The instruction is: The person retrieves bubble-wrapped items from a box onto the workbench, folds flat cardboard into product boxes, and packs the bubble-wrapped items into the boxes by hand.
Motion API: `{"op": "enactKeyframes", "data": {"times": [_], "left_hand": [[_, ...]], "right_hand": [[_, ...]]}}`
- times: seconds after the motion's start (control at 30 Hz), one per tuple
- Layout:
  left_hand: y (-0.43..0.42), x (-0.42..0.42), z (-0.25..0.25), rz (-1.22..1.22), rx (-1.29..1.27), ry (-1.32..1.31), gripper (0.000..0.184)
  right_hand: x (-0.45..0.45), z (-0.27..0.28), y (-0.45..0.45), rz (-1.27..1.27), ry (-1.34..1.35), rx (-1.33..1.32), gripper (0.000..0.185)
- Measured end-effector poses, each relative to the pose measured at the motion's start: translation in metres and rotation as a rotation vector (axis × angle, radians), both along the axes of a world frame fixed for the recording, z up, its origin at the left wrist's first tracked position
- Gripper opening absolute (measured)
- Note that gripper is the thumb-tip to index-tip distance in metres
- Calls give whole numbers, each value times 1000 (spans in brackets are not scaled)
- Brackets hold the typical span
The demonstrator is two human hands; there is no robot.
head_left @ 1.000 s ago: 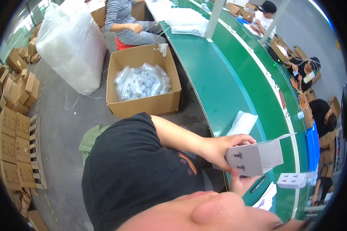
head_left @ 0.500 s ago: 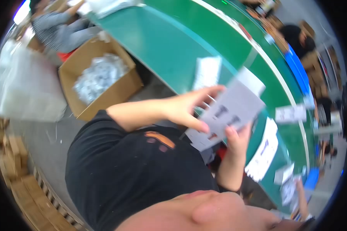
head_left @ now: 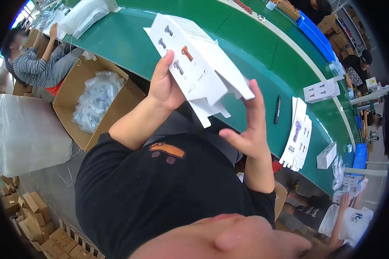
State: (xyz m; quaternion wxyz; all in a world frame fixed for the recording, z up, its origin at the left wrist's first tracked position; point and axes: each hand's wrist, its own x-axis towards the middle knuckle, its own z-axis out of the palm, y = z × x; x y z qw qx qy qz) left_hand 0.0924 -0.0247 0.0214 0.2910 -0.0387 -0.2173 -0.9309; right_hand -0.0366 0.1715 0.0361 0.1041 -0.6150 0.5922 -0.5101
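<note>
The left hand (head_left: 167, 90) pinches the white box (head_left: 192, 58), its open flaps (head_left: 236, 80) at the spread right hand (head_left: 254, 127).

looks like a factory packing floor from my end, prob. small-goods assy: i've got a long green bench (head_left: 268, 80) w/ ppl along it, e.g. a person in a striped top (head_left: 29, 65), a stack of flat printed cartons (head_left: 295, 136), a half-folded box (head_left: 199, 64), a big cardboard box (head_left: 67, 99) of bagged parts (head_left: 97, 99), blue bins (head_left: 315, 34), plus brown ctns (head_left: 61, 241) by a pallet (head_left: 77, 234) on grey floor (head_left: 45, 185).
</note>
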Motion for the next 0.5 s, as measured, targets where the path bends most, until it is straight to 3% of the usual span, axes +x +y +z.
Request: {"op": "enactKeyframes", "data": {"times": [0.13, 0.2, 0.27, 0.3, 0.33, 0.37, 0.4, 0.43, 0.5], "left_hand": [[22, -3, -7, -93, 108, -69, 63], [41, -5, -6, -154, 103, -143, 69], [38, 2, -8, -433, 56, -119, 76], [33, 4, -15, -566, -80, -140, 84], [24, 11, -20, -684, -209, -92, 81], [8, 26, -18, -666, -643, -213, 79], [-7, 37, -15, -618, -1079, -331, 78], [-14, 39, -2, -184, -1384, -142, 78], [0, 17, 24, 405, -1451, 166, 90]], "right_hand": [[11, 13, -21, -117, 221, -183, 117], [10, 11, -30, 26, -30, -379, 112], [4, 18, -24, 91, -102, -456, 111], [3, 22, -14, 24, -184, -436, 106], [-1, 28, -6, -43, -264, -418, 102], [-8, 36, -4, 3, -258, -488, 93], [-10, 41, -2, -6, -240, -504, 93], [-10, 45, 1, 9, -302, -483, 90], [-4, 49, 2, 18, -367, -419, 87]]}}
